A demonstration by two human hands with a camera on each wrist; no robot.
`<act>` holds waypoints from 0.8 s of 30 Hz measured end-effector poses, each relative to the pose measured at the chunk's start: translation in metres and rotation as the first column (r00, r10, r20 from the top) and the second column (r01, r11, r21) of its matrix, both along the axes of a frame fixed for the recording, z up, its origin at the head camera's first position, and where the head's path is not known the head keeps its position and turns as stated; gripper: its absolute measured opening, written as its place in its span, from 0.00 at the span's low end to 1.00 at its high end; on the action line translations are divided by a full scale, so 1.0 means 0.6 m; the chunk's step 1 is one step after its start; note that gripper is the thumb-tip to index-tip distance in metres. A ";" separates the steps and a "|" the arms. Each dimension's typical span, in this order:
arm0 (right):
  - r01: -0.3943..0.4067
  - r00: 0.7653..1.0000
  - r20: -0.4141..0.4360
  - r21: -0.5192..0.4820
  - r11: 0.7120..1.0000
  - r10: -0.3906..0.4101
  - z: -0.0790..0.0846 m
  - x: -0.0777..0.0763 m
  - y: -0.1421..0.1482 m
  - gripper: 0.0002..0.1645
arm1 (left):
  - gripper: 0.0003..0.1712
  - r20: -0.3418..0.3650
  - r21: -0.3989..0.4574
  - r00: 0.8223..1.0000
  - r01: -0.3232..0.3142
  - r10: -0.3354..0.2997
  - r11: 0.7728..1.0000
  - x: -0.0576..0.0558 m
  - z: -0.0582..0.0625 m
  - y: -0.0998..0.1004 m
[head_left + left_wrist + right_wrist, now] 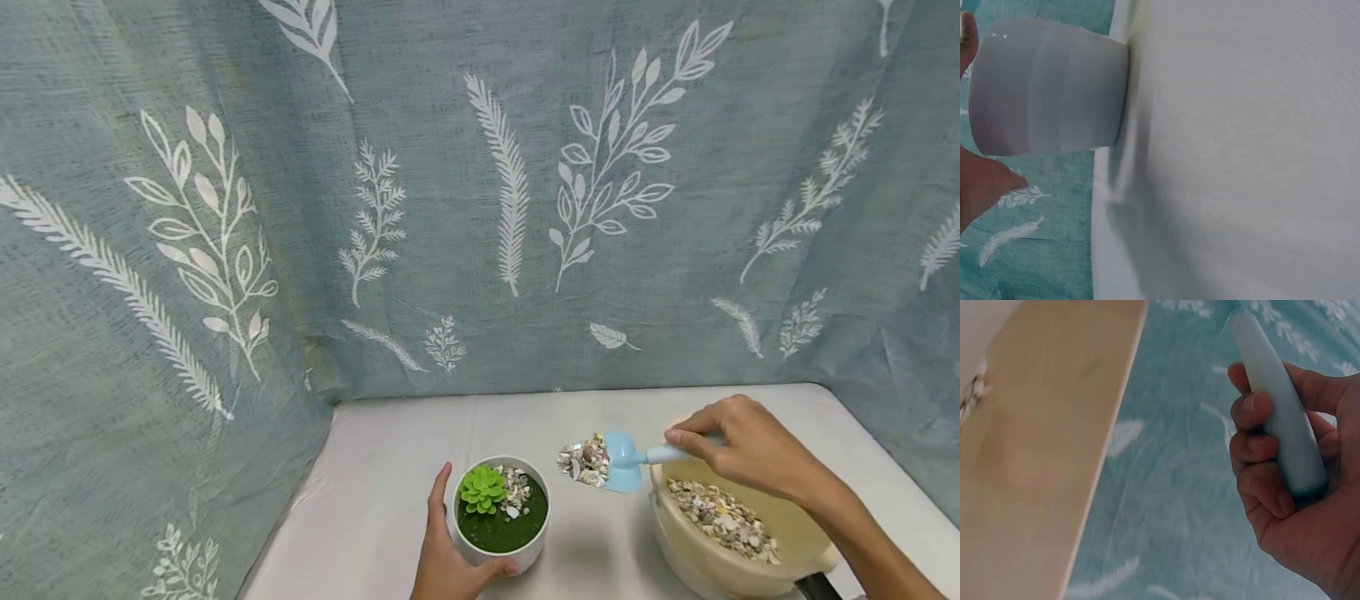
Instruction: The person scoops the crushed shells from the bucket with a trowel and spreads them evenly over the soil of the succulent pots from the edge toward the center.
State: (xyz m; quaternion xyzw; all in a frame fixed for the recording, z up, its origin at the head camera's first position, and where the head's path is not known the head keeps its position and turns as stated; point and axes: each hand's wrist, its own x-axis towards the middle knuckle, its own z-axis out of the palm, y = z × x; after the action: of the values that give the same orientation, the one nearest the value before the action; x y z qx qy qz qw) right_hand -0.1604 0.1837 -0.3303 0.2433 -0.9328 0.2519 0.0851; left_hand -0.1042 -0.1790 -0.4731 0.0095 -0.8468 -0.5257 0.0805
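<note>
A white pot [528, 552] stands on the table, holding a green succulent [482, 488], some pale pebbles and shell bits [514, 492] and a dark green surface [491, 530]. My left hand [453, 550] holds the pot from its left and near side, forefinger along the left wall and thumb across the front. In the left wrist view the pot [1050, 87] shows side-on. My right hand [742, 446] grips the handle [1279, 406] of a light blue toy shovel [622, 462]. Pebbles and shells [587, 461] fill its blade, which hangs between pot and basin.
A cream basin [678, 546] with many pebbles and shells [723, 521] stands on the right, under my right forearm. White cloth [405, 450] covers the table. A blue-green curtain [442, 250] with white leaf prints hangs behind it and on both sides.
</note>
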 end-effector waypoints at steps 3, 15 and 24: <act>0.007 1.000 0.011 0.016 1.000 -0.007 -0.003 -0.005 -0.026 0.09 | 0.84 -0.010 0.013 0.999 0.052 -0.052 0.999 -0.004 -0.009 0.001; 0.016 0.999 0.045 0.137 0.990 -0.022 -0.013 -0.025 -0.093 0.11 | 0.76 0.008 -0.014 1.000 0.028 -0.028 0.999 -0.001 -0.011 -0.009; -0.025 0.998 -0.054 0.234 0.972 0.039 -0.019 -0.029 -0.145 0.08 | 0.74 0.003 0.007 0.999 0.046 -0.046 0.999 -0.002 -0.015 -0.015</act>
State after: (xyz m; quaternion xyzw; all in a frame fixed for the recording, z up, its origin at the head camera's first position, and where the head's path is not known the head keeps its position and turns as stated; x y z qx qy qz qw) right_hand -0.1775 0.0966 -0.3416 0.2737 -0.9490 0.1347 0.0792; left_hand -0.1053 -0.1881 -0.4824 -0.0090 -0.8450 -0.5304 0.0671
